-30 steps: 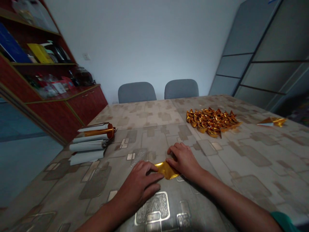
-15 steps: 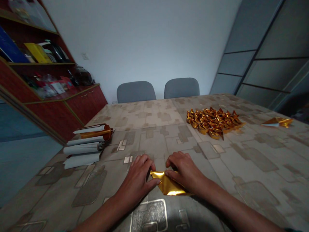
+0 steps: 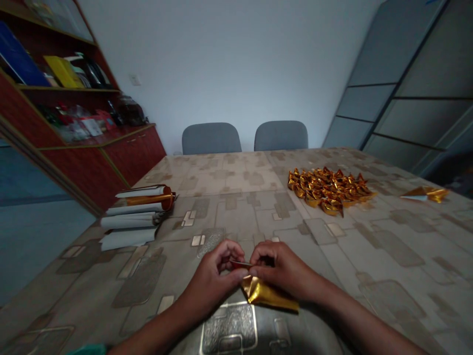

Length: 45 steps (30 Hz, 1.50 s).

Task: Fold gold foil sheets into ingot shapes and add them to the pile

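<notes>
Pinching the far-left end of a folded gold foil (image 3: 269, 295), the fingers of the left hand (image 3: 219, 270) and right hand (image 3: 284, 270) nearly meet above the table (image 3: 240, 212). The foil lies nearer the person than the cluster of gold shapes (image 3: 328, 190), and left of it. Its long axis slants from the fingertips toward the person and rightward, ending in a blunt edge. The fingers hide the pinched end, where a reddish sliver shows; its exact fold is hard to make out.
</notes>
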{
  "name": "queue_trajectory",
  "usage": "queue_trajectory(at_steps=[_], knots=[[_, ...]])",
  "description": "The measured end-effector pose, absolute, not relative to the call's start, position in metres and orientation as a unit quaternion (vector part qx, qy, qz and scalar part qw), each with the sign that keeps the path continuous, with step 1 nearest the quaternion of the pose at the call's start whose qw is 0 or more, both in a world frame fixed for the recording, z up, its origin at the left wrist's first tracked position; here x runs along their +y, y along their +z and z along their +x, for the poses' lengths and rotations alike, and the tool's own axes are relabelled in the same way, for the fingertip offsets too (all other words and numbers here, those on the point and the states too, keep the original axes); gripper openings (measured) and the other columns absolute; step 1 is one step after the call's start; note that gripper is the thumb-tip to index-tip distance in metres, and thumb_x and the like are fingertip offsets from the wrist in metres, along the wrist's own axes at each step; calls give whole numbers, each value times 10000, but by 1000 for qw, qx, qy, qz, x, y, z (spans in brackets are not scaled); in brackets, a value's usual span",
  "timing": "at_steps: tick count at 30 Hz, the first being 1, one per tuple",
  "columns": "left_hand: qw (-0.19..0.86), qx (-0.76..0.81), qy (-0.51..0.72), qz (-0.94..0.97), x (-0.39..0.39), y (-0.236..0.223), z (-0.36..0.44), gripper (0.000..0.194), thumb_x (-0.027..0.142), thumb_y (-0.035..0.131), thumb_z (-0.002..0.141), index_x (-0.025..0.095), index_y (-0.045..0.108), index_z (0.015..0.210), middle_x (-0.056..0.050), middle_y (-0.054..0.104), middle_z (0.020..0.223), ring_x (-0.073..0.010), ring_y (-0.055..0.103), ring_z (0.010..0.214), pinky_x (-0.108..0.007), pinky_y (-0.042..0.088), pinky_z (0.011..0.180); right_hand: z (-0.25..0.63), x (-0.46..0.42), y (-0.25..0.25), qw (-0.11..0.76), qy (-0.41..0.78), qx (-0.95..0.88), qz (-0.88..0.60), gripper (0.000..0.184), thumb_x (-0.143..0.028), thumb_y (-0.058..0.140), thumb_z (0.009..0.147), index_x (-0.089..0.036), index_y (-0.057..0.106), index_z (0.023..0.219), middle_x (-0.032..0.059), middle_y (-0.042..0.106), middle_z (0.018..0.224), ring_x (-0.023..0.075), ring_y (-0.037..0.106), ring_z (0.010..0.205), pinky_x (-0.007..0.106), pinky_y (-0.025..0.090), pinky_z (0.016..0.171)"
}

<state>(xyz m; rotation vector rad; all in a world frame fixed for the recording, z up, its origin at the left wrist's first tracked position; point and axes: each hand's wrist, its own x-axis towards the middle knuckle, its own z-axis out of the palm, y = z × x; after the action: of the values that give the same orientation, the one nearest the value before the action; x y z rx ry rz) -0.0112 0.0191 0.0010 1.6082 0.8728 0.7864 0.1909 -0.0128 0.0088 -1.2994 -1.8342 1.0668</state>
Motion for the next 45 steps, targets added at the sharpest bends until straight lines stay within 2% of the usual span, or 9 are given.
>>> queue_trajectory(at_steps=[7,12,18,24,30,34,38,41,45], knots=[[635,414,361,543,22,5,-13,304,424,785,758,141,679,727,13,618,575,-114,546,569,-225,412,588,193,-16,12,373,564,-587,-445,359,-503,741,806,-179,607,728,-73,484,578,80,389,496,202,275,470],[673,357,378,526,19,2,-9,378,458,845,707,168,692,896,-4,695,763,-141,626,712,-236,460,667,189,-12,9,437,551,-559,-439,454,-603,750,760,-188,578,694,-50,527,604,105,444,548,231,321,519],[675,396,328,529,19,-1,-7,390,476,835,697,128,667,747,8,639,616,-100,554,555,-218,430,565,186,-14,6,481,547,-514,-452,419,-555,751,777,-186,571,696,-43,525,634,110,435,574,242,325,554],[690,351,381,506,17,1,-5,415,414,839,710,193,582,951,29,646,730,-115,600,595,-229,491,564,185,-13,5,491,537,-498,-472,438,-586,760,743,-191,575,698,-40,525,622,117,440,561,251,333,556],[662,345,382,545,17,7,-7,283,380,788,750,163,605,745,18,607,699,-97,557,568,-224,454,561,184,-15,6,493,536,-496,-473,364,-540,711,822,-197,594,791,-21,574,675,136,512,598,258,391,571],[621,396,396,548,24,13,-13,188,332,747,753,154,725,808,-8,653,707,-118,545,607,-242,431,593,193,-19,12,490,389,-609,-488,229,-363,497,997,-237,574,1171,37,658,883,198,616,786,329,486,706],[612,422,396,540,33,13,-19,200,332,750,727,159,732,824,-26,696,768,-133,561,629,-255,425,608,203,-22,19,386,98,-796,-455,430,-152,498,976,-281,481,1385,112,606,1252,266,555,1119,443,458,935],[613,403,354,580,36,10,-21,185,320,716,746,157,738,832,-26,698,752,-141,567,622,-259,421,603,200,-25,21,282,29,-875,-393,348,-168,528,998,-292,559,1322,91,617,1277,264,534,1135,425,440,941],[535,363,313,695,36,8,-21,149,248,633,802,174,759,828,-40,728,816,-185,644,766,-286,469,711,190,-28,22,197,29,-923,-328,152,-221,535,1024,-246,685,1028,45,704,1063,227,563,1012,405,394,946]])
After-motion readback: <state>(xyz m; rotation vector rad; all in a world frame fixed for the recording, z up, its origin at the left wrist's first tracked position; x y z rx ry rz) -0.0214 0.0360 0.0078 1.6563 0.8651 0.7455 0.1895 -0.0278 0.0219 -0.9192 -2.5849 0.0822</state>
